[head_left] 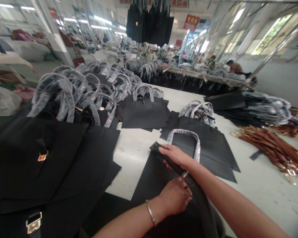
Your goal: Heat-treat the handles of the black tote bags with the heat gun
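Observation:
A black leather strap (200,198) runs from the table's middle down toward me, with a small metal fitting partway along it. My right hand (175,155) is closed around the strap near its flat far end, thumb on top. Just below, my left hand (175,196), with a silver bangle at the wrist, has its fingers curled together against the strap beside the metal fitting; the fingertips are partly hidden. Under both hands lies a black bag panel (149,175). A plastic-wrapped handle (183,132) arches up behind my right hand.
Black bags (34,158) with gold clasps and wrapped handles crowd the left. More black bag panels (145,114) lie further back on the white table (131,148). Brown straps with gold hooks (275,145) are heaped at right. Black bags (149,24) hang overhead.

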Demonstrator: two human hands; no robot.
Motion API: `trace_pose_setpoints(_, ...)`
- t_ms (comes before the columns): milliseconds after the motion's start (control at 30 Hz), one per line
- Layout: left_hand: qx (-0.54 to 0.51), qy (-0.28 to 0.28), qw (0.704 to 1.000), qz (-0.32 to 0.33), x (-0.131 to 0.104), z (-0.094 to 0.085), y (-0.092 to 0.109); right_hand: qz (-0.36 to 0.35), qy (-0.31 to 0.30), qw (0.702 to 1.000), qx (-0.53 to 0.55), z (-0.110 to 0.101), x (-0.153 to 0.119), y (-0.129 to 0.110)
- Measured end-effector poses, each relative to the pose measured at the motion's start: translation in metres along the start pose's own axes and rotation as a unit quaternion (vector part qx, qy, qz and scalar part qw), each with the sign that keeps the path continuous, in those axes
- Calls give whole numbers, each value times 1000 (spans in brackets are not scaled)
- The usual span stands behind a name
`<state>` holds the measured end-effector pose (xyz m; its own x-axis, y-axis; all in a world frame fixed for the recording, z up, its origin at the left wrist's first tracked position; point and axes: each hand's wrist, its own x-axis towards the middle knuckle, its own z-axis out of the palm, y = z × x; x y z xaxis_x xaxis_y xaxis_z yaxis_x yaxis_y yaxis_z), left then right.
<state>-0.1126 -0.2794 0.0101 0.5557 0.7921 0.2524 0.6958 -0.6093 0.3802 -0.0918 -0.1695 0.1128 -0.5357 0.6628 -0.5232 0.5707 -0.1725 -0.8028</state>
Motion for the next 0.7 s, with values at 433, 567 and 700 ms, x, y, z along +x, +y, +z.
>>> trace_pose_setpoints(433, 2, 155, 965, -213, 10, -17, -73, -6, 205, 974, 93, -84, -144, 67)
trace_pose_setpoints(567, 58, 139, 948, -279, 11, -43, -109, 49, 252, 949, 180, -76, -181, 133)
trace_pose_setpoints(700, 106, 60, 931, -344, 19, -68, -136, 52, 294, 918, 260, -63, -199, 178)
